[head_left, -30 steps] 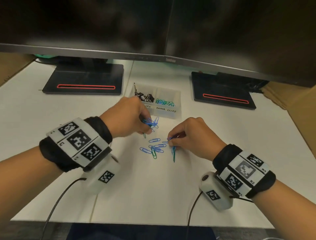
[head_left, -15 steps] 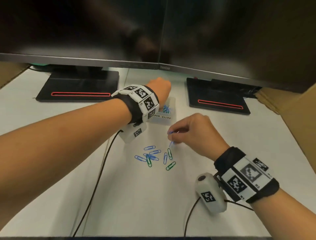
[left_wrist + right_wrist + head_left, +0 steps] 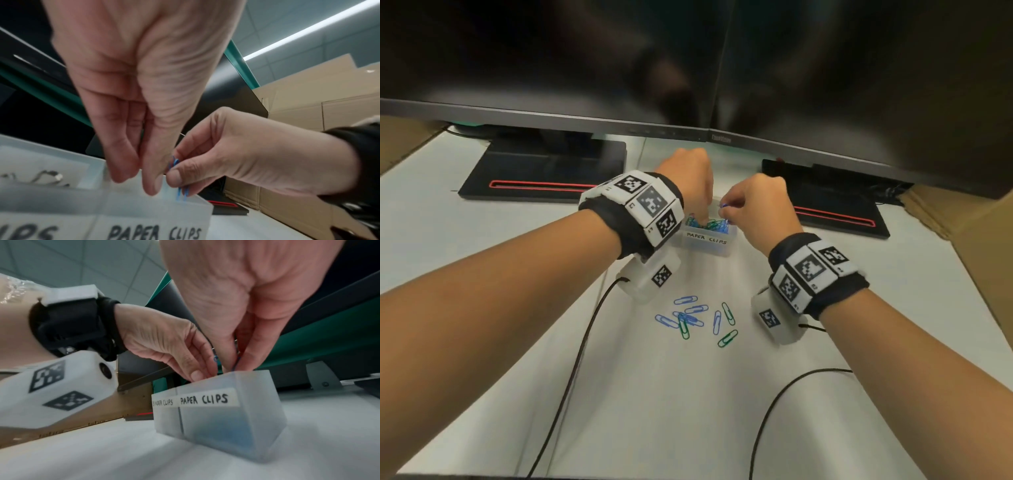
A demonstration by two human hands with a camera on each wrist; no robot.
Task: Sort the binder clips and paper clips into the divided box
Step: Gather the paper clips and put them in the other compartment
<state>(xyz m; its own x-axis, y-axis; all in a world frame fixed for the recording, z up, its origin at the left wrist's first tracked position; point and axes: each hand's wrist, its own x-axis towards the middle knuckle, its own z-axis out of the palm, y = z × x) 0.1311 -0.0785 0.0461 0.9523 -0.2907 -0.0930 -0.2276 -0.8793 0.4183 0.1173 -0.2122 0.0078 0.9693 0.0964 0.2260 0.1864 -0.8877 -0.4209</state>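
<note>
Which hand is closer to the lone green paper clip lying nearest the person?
Right. The right hand is over the box, up and slightly right of the green paper clip. The left hand reaches farther back and to the left over the box.

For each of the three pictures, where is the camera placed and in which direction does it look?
Head: on the person's head, looking forward and down at the divided box and loose paper clips; both forearms show.
Left wrist: under the left wrist, looking along the left hand into the box.
Right wrist: under the right wrist, looking along the right hand at the box front.
All views share the box; both wrist views show the blue paper clip that the right hand pinches.
</note>
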